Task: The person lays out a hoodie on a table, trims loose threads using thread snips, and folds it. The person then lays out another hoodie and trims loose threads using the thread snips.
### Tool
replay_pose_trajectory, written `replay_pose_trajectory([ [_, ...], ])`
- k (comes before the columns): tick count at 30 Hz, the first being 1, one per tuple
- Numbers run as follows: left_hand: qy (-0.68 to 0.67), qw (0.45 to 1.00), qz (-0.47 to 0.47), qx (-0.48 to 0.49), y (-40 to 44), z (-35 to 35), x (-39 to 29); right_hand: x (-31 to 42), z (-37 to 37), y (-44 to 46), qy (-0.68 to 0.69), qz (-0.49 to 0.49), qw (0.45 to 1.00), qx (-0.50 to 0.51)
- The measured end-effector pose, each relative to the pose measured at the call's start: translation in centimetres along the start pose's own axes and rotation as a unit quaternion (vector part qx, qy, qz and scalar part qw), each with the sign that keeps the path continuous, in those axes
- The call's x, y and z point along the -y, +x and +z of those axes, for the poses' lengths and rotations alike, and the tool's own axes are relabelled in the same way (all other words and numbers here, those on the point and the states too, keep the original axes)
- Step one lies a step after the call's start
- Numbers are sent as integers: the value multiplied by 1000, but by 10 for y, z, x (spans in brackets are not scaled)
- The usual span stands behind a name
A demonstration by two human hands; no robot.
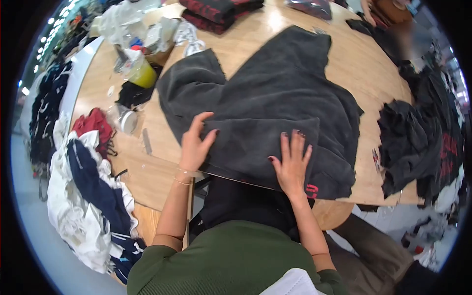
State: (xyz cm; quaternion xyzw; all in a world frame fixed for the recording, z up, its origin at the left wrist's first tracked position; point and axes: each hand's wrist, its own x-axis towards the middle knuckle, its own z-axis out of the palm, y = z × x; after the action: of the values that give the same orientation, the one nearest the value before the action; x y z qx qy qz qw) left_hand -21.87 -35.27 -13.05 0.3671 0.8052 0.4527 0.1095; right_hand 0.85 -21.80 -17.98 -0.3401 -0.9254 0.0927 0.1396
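Observation:
A dark grey sweatshirt (275, 93) lies spread over the table in front of me, one sleeve reaching to the upper left. Its near part is folded over into a flat panel, and a bit of red print shows at the lower right. My left hand (196, 142) is at the panel's left edge, thumb and fingers apart. Flat on the panel's right side rests my right hand (292, 164), fingers spread. Neither hand grips anything that I can see.
A cup of yellow drink (141, 73), a clear plastic cup (128, 120) and red cloth (96, 130) are on the left. Folded dark garments (211, 14) lie at the back. Small scissors (376, 160) lie near a dark garment pile (408, 142) on the right. Another person sits at the upper right.

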Motion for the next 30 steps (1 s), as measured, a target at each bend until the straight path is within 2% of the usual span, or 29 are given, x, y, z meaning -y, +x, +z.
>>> replay_pose_trajectory([
  [1, 52, 998, -29, 18, 3, 0, 5, 0, -3, 0, -5, -15, 999, 41],
  [2, 106, 992, -53, 32, 10, -4, 13, -4, -6, 0, -11, -2, 999, 39],
  [4, 97, 994, 28, 51, 31, -14, 29, -13, -12, 4, 53, -49, 992, 100],
  [5, 74, 996, 51, 24, 47, -15, 21, -20, -20, 11, 114, -45, 990, 69],
  [6, 49, 996, 74, -2, 67, -17, 9, -24, -38, 23, 109, -33, 991, 64],
  [8, 10, 992, 125, -20, 120, -12, -3, -31, -74, 50, 75, -78, 994, -17],
  [10, -59, 987, 149, 16, 180, 16, -9, -61, -63, 61, 158, -133, 974, 97],
  [11, -43, 987, 137, 69, 215, 35, -4, -80, -73, 82, 224, -79, 944, 229],
  [12, -25, 984, 126, 121, 251, 58, 4, -102, -83, 105, 289, -26, 889, 353],
  [13, -3, 982, 116, 151, 289, 84, 18, -121, -87, 117, 403, 27, 889, 215],
  [14, 21, 978, 103, 178, 321, 113, 30, -143, -90, 128, 503, 73, 858, 72],
  [15, 73, 975, 81, 193, 347, 142, 35, -181, -87, 144, 336, 61, 940, 18],
  [16, 126, 969, 58, 204, 367, 161, 37, -218, -82, 158, 157, 43, 986, -36],
  [18, 48, 970, -65, 231, 377, 195, 20, -254, -76, 172, -11, 165, 983, 82],
  [19, 51, 970, -63, 229, 377, 204, 5, -261, -73, 174, -8, 164, 983, 80],
  [21, 166, 949, -90, 253, 380, 218, -16, -269, -70, 177, 26, 210, 960, 185],
  [22, 164, 950, -89, 251, 382, 216, -21, -273, -70, 179, 24, 208, 960, 183],
  [24, 23, 970, -70, 231, 377, 209, -34, -278, -70, 180, 29, 214, 957, 193],
  [25, -17, 978, -24, 208, 365, 192, -44, -281, -73, 171, 59, 199, 972, 109],
  [26, -171, 964, 33, 199, 339, 167, -58, -273, -87, 158, 104, 174, 979, 30],
  [27, -271, 942, -29, 195, 300, 131, -87, -259, -109, 141, 149, 150, 976, -46],
  [28, -221, 954, 98, 176, 286, 100, -76, -247, -123, 121, 186, 93, 971, -119],
  [29, -289, 936, 57, 194, 248, 67, -84, -227, -140, 97, 189, 94, 967, -146],
  [30, -236, 959, 29, 154, 217, 31, -67, -212, -150, 72, 202, 90, 963, -153],
])
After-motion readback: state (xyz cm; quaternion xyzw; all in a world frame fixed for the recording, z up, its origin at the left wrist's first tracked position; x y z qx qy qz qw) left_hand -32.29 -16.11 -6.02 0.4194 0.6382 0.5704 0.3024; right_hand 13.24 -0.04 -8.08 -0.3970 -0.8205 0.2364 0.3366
